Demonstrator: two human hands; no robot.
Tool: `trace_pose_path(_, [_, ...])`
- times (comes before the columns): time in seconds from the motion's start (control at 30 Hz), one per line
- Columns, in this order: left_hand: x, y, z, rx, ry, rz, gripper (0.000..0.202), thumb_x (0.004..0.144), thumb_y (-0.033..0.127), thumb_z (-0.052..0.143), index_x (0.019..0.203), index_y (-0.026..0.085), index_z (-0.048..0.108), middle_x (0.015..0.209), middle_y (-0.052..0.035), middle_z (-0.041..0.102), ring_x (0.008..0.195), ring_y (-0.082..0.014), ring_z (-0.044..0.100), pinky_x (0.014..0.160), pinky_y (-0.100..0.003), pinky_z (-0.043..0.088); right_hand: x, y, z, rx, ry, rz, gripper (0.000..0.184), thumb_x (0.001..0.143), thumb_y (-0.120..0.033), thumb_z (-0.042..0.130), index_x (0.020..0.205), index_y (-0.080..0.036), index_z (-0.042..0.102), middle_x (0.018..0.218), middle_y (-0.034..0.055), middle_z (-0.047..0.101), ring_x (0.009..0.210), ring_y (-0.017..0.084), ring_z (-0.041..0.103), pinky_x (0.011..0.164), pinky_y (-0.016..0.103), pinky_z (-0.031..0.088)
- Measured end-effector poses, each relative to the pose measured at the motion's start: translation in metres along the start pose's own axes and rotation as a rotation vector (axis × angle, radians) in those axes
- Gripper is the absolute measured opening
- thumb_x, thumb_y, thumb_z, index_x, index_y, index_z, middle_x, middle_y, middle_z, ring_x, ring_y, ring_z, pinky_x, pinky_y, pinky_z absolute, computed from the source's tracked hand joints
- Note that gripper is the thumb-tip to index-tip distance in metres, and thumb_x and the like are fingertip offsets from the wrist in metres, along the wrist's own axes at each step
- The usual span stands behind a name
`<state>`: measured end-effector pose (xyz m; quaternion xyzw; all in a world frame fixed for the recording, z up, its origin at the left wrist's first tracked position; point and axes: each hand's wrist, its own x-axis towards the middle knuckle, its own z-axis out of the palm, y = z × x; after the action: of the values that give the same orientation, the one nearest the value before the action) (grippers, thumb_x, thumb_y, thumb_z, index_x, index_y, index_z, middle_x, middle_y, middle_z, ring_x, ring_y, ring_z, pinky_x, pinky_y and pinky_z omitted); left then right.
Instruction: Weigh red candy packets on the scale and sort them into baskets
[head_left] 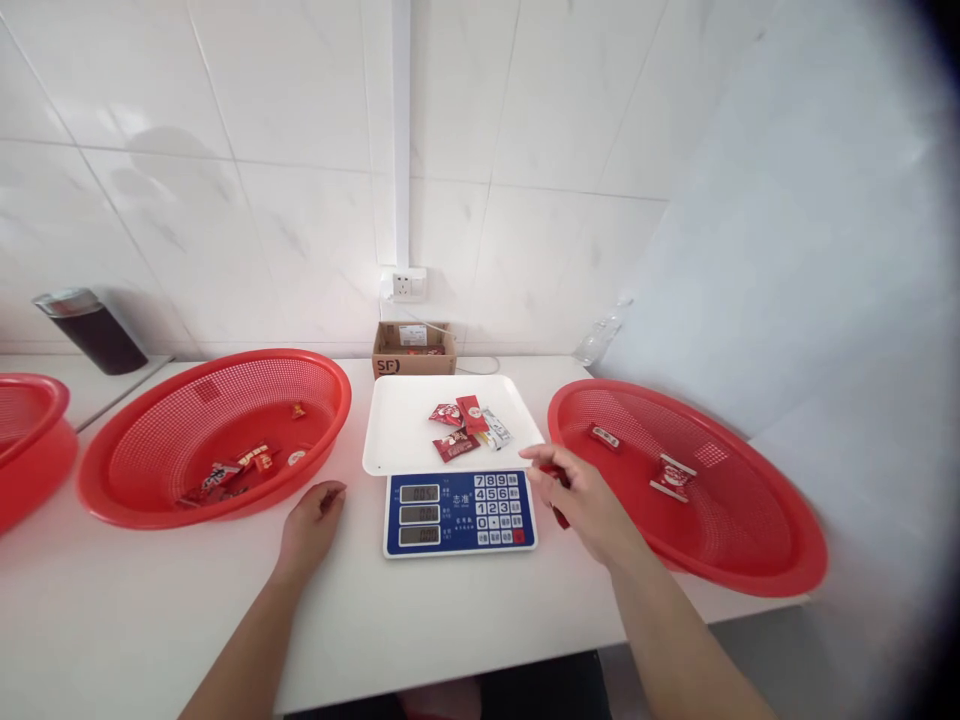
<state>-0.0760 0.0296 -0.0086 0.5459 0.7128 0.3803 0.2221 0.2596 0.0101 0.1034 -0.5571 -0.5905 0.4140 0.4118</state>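
Packets (673,478) in red baskets (724,520)

A head-worn camera looks forward and down at the scale (459,505).

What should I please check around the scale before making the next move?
1. Packets within the rim of the tray: ok, none hangs over the edge.
2. Red item secure in the right hand: ok, it appears gripped between thumb and fingers.
3. Right hand clear of the tray: cannot tell; the fingertips are at its near right corner, and contact is unclear.
4. Left hand off the scale: ok, it is apart from it, to its left.
5. Displays readable: not ok from this view; digits show, but too faintly to read surely.
6. Right basket upright: ok, with packets visible inside.
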Motion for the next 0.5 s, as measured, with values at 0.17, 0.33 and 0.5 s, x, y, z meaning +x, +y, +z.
trace_pose_path(0.17, [-0.001, 0.0, 0.0, 0.018, -0.004, 0.0, 0.031, 0.071, 0.044, 0.045, 0.086, 0.021, 0.059, 0.09, -0.0036, 0.066, 0.083, -0.0199, 0.061, 0.079, -0.03, 0.046, -0.031, 0.039, 0.011, 0.338, -0.065, 0.173, 0.044, 0.074, -0.045, 0.059, 0.116, -0.034, 0.051, 0.108, 0.0035, 0.057, 0.087, 0.018, 0.061, 0.069, 0.033, 0.051])
trace_pose_path(0.33, [-0.002, 0.002, 0.0, 0.032, -0.004, 0.004, 0.03, 0.072, 0.043, 0.045, 0.086, 0.022, 0.06, 0.091, -0.0035, 0.066, 0.083, -0.0198, 0.061, 0.08, -0.03, 0.046, -0.03, 0.04, 0.012, 0.318, -0.032, 0.099, 0.041, 0.074, -0.037, 0.062, 0.113, -0.03, 0.05, 0.112, 0.0044, 0.059, 0.101, 0.021, 0.058, 0.09, 0.041, 0.045])
trace_pose_path(0.5, [-0.001, 0.001, 0.0, 0.034, 0.0, 0.012, 0.03, 0.072, 0.043, 0.045, 0.087, 0.021, 0.059, 0.091, -0.004, 0.066, 0.084, -0.0199, 0.061, 0.08, -0.03, 0.046, -0.016, 0.034, 0.027, 0.106, 0.091, -0.034, 0.039, 0.077, -0.035, 0.058, 0.114, -0.028, 0.048, 0.117, 0.0057, 0.058, 0.105, 0.021, 0.056, 0.092, 0.04, 0.044])
